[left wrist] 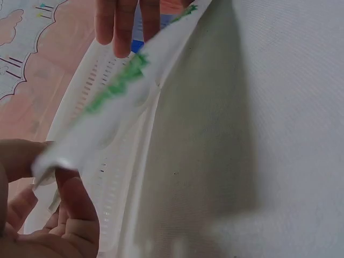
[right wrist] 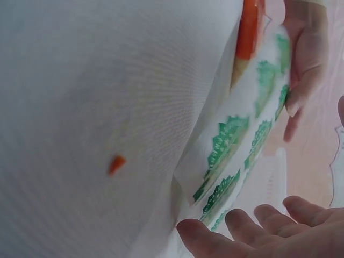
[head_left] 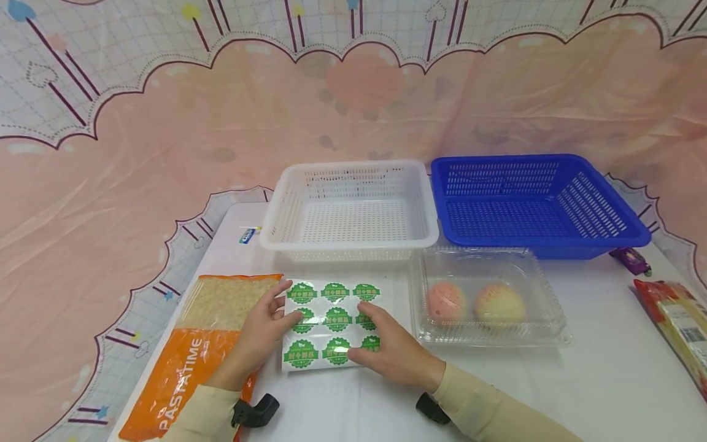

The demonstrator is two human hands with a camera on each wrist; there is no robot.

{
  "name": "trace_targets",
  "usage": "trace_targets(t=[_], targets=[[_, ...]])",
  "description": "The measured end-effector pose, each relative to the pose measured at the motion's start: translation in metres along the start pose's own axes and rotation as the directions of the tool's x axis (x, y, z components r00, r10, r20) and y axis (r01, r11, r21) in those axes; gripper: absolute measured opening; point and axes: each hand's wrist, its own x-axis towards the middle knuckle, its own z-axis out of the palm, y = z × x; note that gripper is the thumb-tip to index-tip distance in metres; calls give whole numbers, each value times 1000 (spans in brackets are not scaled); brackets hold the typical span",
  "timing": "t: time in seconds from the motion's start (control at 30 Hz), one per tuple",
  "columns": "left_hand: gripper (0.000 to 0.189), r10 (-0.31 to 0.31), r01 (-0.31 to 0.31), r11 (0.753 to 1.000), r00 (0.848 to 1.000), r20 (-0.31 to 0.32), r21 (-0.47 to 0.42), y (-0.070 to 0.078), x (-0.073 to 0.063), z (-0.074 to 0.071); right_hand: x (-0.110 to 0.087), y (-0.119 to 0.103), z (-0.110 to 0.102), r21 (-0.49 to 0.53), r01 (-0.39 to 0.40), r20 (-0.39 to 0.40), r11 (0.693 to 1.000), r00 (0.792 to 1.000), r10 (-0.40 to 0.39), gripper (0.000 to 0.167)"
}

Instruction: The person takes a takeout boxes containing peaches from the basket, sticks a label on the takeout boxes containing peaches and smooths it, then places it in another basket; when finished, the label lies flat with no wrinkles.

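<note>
A white sheet of green round stickers point(head_left: 326, 334) is raised above the table, its left edge pinched between the thumb and fingers of my left hand point(head_left: 265, 331). In the left wrist view the sheet point(left wrist: 115, 102) is seen nearly edge-on, with the left hand point(left wrist: 70, 209) gripping its near corner. My right hand point(head_left: 397, 353) is at the sheet's right side, fingers extended over the stickers. The right wrist view shows the right hand point(right wrist: 285, 236) with its fingers spread loosely beside the sheet point(right wrist: 231, 145); whether they touch it I cannot tell.
An orange pasta bag point(head_left: 182, 362) lies left. Behind are a white basket point(head_left: 350, 245) and a blue basket point(head_left: 541, 236). A clear plastic box point(head_left: 491, 334) contains a pink bun point(head_left: 446, 302) and a yellow bun point(head_left: 499, 304). A red packet point(head_left: 674, 325) and a purple packet point(head_left: 631, 261) lie right.
</note>
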Motion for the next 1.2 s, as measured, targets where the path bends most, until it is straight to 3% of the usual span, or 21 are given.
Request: trace_targets(t=[0.33,0.7,0.93,1.2], targets=[[57,20,-20,1000,999,30,12,-1,6,0,-1,-2,1,-6,4,10,1000,1000,-4,81],[47,36,-35,998,999,15,-43,1,5,1,-2,-6,-1,-45,36,7,998,999,-35,80],[43,31,-31,1000,999,-18,-3,3,5,3,2,-14,-4,-32,58,28,998,998,-57,79],[33,104,-105,994,994,-45,-29,7,2,6,7,-21,-13,-1,130,51,992,990,-129,78]])
